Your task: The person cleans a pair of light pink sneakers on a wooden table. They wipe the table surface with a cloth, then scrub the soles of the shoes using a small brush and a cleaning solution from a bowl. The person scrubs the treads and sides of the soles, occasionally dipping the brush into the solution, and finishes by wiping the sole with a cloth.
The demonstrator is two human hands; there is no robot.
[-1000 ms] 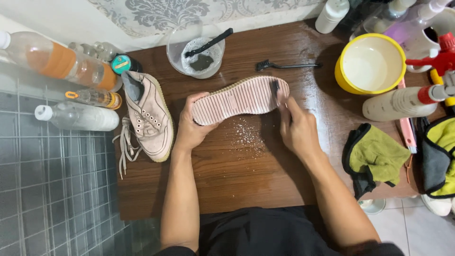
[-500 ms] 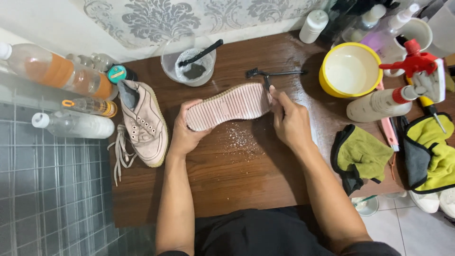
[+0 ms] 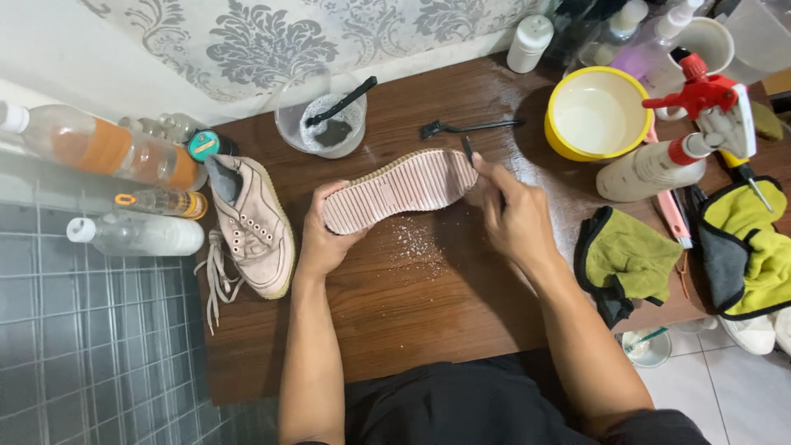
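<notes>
Second shoe [image 3: 251, 227] lies at 9 o'clock on the surface [image 3: 412, 313]. Left hand [image 3: 325, 235] grasps the upturned shoe [image 3: 400, 189] at centre, sole up. Right hand [image 3: 515, 218], clenched on a small dark tool [image 3: 467, 148], works the sole's 3 o'clock end. Judged: sole cleaning underway; next stroke needs steady support. Versus earlier frame: shoe sits lower, tilted more.

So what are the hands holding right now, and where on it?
The left hand holds the upturned shoe by one end; the right hand holds a small dark tool against the other end.
</notes>
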